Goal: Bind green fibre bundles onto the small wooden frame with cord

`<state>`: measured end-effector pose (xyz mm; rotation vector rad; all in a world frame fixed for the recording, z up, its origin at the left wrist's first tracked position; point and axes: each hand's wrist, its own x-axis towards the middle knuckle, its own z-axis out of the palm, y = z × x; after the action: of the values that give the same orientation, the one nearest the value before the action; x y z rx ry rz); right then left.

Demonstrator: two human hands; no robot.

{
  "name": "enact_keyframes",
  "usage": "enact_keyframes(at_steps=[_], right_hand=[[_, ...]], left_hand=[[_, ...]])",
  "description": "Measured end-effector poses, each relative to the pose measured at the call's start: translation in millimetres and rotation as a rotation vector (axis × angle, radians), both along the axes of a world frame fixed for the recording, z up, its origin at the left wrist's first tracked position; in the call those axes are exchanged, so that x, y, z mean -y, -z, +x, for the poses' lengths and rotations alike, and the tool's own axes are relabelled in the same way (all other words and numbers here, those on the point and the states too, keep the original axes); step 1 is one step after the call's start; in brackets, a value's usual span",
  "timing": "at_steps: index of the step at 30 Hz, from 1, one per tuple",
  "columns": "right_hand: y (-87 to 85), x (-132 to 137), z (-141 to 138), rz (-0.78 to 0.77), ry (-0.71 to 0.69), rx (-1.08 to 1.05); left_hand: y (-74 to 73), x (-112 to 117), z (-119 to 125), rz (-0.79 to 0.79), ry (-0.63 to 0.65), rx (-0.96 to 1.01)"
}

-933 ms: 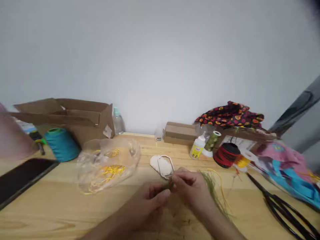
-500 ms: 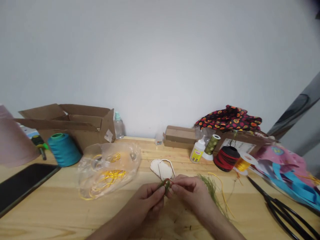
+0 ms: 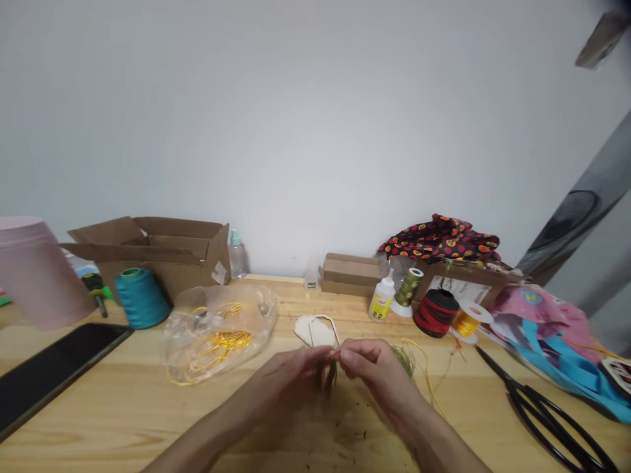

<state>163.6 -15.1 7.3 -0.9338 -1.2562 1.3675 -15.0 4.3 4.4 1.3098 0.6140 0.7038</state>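
Observation:
A small bundle of dark green threads (image 3: 326, 379), like a tassel, hangs between my hands with a red thread at its top. My left hand (image 3: 290, 368) is closed at the bundle's upper left, its fingertips partly blurred. Thumb and fingertips of my right hand (image 3: 377, 369) pinch the red thread close to the bundle. Just beyond my fingers lie flat pale cut-out pieces (image 3: 315, 330), overlapping on the table. Loose green threads (image 3: 404, 358) and a yellow cord (image 3: 428, 374) lie beside my right hand, which partly covers the green threads.
To the left are a plastic bag of yellow cord (image 3: 221, 335), a teal thread cone (image 3: 141, 299), a phone (image 3: 59, 371) and an open cardboard box (image 3: 197, 266). A glue bottle (image 3: 382, 301), a red-black spool (image 3: 436, 313) and black scissors (image 3: 532, 407) are on the right.
My left fingers have straightened and shifted up against the red thread, and the green bundle now hangs lower. My right hand still pinches the thread. The view has turned slightly left.

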Motion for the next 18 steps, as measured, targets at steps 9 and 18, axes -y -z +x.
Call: enact_keyframes(at_steps=[9, 18], right_hand=[[-9.2, 0, 5, 0.165, 0.118, 0.129], [-10.8, -6, 13, 0.319, 0.335, 0.440]], left_hand=[[-29.3, -5, 32, 0.260, -0.212, -0.196], [-1.9, -8, 36, 0.213, -0.234, -0.206]])
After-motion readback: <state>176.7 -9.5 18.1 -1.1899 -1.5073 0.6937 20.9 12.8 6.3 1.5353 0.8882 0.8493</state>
